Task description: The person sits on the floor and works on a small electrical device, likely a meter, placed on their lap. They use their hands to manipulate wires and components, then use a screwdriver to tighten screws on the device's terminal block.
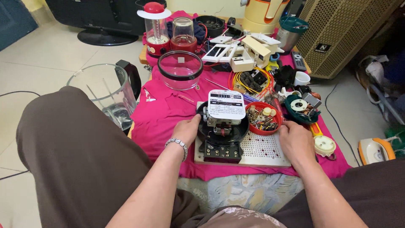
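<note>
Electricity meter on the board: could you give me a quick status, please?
Left hand bare, touching the meter base. Right hand empty, resting on the perforated board. Red bowl of small parts close beside the meter.

Soft, even daylight fills the scene, bright on the pale tiled floor (50, 63). Shadows are faint. Slight glare marks the clear glass blender jug (105, 90). Focus is sharp centrally; edges bend with wide-angle distortion.

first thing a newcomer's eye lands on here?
Probably the opened electric meter at centre, black round housing with a white dial plate, on a white perforated board. The left hand touches its housing; the right hand rests by a red bowl of small parts. All sit on a bright pink cloth.
</note>
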